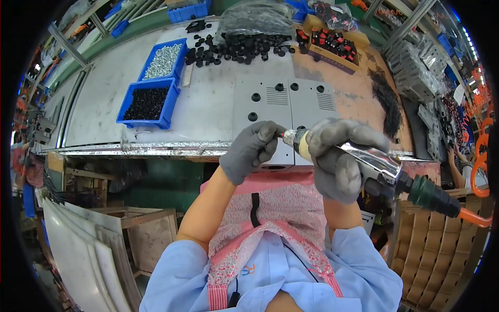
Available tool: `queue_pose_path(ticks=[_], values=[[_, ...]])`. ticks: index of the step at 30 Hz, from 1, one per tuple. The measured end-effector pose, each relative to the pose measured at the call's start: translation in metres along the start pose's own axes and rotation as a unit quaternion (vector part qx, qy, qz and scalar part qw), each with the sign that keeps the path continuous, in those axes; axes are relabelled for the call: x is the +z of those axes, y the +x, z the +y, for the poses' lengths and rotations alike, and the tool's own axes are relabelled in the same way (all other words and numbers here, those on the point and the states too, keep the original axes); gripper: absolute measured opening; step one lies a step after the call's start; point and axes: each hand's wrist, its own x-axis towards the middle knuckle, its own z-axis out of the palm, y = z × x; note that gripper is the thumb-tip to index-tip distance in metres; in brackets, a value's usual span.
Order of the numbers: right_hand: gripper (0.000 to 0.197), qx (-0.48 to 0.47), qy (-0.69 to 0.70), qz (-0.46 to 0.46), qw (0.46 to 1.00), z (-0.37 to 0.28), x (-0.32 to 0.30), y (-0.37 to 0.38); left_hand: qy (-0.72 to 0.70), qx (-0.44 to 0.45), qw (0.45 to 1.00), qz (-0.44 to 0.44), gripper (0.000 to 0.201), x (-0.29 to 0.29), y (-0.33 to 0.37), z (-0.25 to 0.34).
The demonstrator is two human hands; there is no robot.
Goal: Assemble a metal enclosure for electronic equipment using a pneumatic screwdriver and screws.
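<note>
My gloved right hand (pixel 340 158) is wrapped round a pneumatic screwdriver (pixel 379 162) with a shiny metal body and an orange air hose. Its tip points left, toward my gloved left hand (pixel 250 151). The left thumb and fingertips are pinched together at the bit end; anything small between them is hidden. Beneath and beyond both hands lie two grey sheet-metal housings (pixel 264 107) side by side, each with a slotted vent. Several round black feet (pixel 256 97) sit on their upper faces.
To the left stand a blue bin of black screws (pixel 170 104) and a blue bin of silver hardware (pixel 182 52). Loose black feet (pixel 244 48) lie in a heap at the back. A cardboard box of red-and-black parts (pixel 332 54) and a black bristly bundle (pixel 384 101) are on the right.
</note>
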Motion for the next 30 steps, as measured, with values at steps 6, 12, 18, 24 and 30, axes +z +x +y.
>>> queue_pose_path(ticks=[6, 12, 18, 24, 30], values=[[0.036, -0.002, 0.002, 0.052, 0.999, 0.002, -0.007, 0.01, 0.245, 0.066, 0.951, 0.177, 0.05, -0.024, 0.018, 0.025], [0.037, 0.041, -0.025, 0.06, 0.997, 0.01, 0.002, 0.015, 0.635, 0.102, 0.721, 0.258, 0.038, -0.074, 0.072, 0.025], [0.034, 0.027, -0.046, 0.026, 0.998, 0.041, -0.013, 0.025, 0.59, 0.151, 0.722, 0.329, 0.035, -0.098, 0.102, 0.012], [0.019, 0.159, -0.023, 0.118, 0.98, 0.096, 0.0, 0.053, 0.578, 0.148, 0.716, 0.363, 0.034, -0.11, 0.113, 0.019], [0.015, 0.166, 0.002, 0.098, 0.981, 0.167, 0.016, 0.083, 0.572, 0.151, 0.706, 0.388, 0.033, -0.118, 0.122, 0.02]])
